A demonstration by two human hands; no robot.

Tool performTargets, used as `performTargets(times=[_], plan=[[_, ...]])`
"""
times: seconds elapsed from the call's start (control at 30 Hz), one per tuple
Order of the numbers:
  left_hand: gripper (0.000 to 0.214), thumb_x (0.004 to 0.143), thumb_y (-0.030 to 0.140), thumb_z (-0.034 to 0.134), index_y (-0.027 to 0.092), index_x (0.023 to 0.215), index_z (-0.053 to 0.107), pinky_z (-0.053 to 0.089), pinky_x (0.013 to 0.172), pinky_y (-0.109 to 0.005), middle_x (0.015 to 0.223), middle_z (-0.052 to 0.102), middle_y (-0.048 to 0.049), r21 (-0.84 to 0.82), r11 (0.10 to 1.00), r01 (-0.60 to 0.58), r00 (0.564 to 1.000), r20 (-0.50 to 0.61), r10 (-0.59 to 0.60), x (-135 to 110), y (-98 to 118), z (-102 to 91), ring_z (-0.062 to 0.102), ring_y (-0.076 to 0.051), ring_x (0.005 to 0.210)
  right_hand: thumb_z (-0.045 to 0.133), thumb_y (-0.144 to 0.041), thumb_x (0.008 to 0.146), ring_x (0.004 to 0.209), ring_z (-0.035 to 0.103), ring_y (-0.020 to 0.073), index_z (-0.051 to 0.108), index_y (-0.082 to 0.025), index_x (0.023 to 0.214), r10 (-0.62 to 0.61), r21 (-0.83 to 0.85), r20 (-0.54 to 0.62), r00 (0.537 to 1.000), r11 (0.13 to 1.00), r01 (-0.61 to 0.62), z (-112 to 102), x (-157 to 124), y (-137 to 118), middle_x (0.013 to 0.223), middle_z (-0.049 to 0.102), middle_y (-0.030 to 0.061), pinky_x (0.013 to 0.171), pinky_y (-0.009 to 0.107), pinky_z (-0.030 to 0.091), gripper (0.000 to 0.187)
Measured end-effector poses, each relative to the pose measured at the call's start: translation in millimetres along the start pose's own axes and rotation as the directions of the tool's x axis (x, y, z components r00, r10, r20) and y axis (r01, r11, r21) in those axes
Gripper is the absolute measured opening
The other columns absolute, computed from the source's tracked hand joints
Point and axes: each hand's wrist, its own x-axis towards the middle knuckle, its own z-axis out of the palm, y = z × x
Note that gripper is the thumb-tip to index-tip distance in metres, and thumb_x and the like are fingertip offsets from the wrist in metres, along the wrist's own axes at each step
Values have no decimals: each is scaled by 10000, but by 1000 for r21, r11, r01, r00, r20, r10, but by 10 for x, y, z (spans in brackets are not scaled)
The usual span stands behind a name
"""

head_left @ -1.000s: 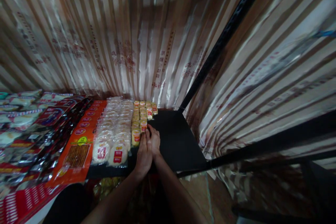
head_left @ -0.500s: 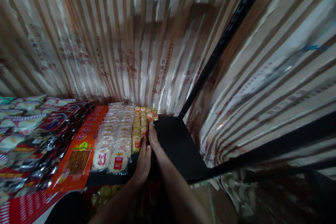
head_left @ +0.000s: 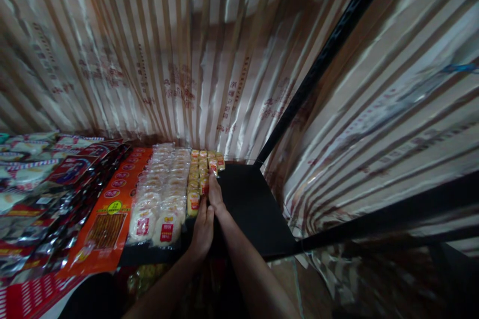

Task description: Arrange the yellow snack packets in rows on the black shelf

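Observation:
Both my hands lie on a dark shelf [head_left: 254, 204] against rows of small yellow snack packets [head_left: 198, 172]. My left hand [head_left: 202, 232] rests flat with fingers together against the near end of the rows, by the front packet [head_left: 193, 202]. My right hand [head_left: 214, 190] stretches further back along the right side of the rows, fingers extended and touching the packets. Neither hand grips anything.
Left of the yellow packets lie rows of clear-wrapped round cakes [head_left: 164, 194], then orange packets [head_left: 108, 222] and dark and white snack bags [head_left: 41, 179]. Striped shiny sheeting [head_left: 187, 60] hangs behind and to the right. A black shelf post [head_left: 318, 70] rises at the back right corner.
My right hand has slid further back along the right side of the yellow packets. My left hand stays near the front end of the rows.

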Motion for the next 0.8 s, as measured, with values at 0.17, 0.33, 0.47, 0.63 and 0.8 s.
performTargets(times=[0.17, 0.33, 0.47, 0.63, 0.8], plan=[[500, 859, 395, 291, 124, 1239, 470, 166, 1127, -362, 1383, 419, -105, 29, 999, -37, 999, -11, 37, -169, 55, -17, 264, -197, 1341, 317, -596, 836, 1247, 407, 189, 517, -183, 1234, -50, -57, -177, 983, 998, 40, -97, -227, -62, 1322, 490, 75, 1072, 353, 258, 608], [393, 856, 364, 325, 154, 1077, 575, 391, 978, -345, 1118, 614, -104, 47, 988, -144, 989, 28, 143, -675, 7, -118, 546, -192, 1059, 328, -538, 849, 1017, 569, 188, 528, -151, 1162, -13, 30, -219, 976, 999, 20, -186, -840, -156, 1147, 595, 115, 851, 324, 452, 536], [373, 891, 343, 279, 185, 1004, 598, 440, 877, -314, 1011, 642, -71, 64, 987, -145, 983, 127, 136, -1179, -135, -346, 576, -171, 937, 363, -493, 855, 757, 599, 159, 561, -145, 1067, 31, 20, -168, 985, 999, -28, -220, -1448, -213, 864, 656, 75, 688, 285, 467, 454], [313, 861, 252, 329, 168, 982, 605, 429, 879, -292, 1022, 636, -88, 256, 963, -84, 973, 228, 24, -1482, -549, -731, 576, -171, 955, 362, -422, 879, 643, 577, 150, 606, -192, 924, 41, -152, 3, 999, 988, -40, -115, -2145, -85, 678, 620, 16, 645, 268, 455, 338], [346, 790, 139, 391, 124, 1069, 597, 366, 965, -337, 1159, 590, -146, 668, 743, 26, 979, 132, -153, -1336, -918, -1056, 529, -215, 1090, 387, -304, 855, 809, 628, 195, 638, -226, 925, 187, -410, 253, 949, 910, -69, 162, -2461, 306, 814, 677, 37, 801, 317, 458, 272]])
